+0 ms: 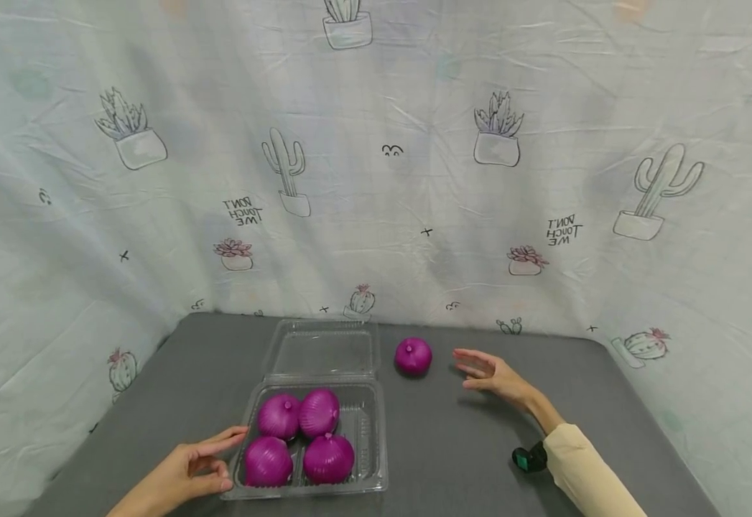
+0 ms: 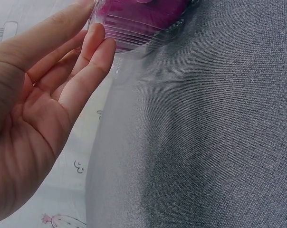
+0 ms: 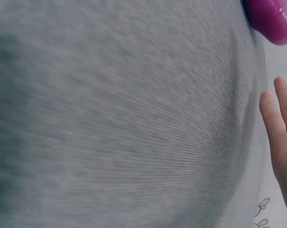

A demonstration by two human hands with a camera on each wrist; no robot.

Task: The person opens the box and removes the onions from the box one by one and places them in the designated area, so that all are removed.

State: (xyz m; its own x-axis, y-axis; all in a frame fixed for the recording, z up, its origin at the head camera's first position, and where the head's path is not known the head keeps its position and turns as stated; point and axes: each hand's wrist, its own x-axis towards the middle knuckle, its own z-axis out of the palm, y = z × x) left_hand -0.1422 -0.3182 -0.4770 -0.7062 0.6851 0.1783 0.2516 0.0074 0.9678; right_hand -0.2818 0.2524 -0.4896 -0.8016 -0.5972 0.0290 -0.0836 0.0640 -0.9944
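Note:
A clear plastic container point(image 1: 381, 438) stands on the grey surface, its lid point(image 1: 327, 352) folded back behind it. Several purple onions point(image 1: 329, 458) sit inside, towards its left. My left hand point(image 1: 184, 470) touches the container's left edge and front-left corner, fingers spread; in the left wrist view the hand point(image 2: 43, 95) reaches the clear side wall point(image 2: 134, 35). One more onion point(image 1: 413, 357) rests outside, right of the lid. To its right, not touching it, is my right hand point(image 1: 495, 377), fingers apart. The right wrist view shows this hand point(image 3: 283, 137) below the onion point(image 3: 272, 19).
The grey table surface point(image 1: 440, 445) extends around the container. A pale curtain point(image 1: 414, 179) printed with cacti hangs behind and at both sides. A black device with a green face point(image 1: 529, 458) is at my right wrist beside the cream sleeve point(image 1: 585, 467).

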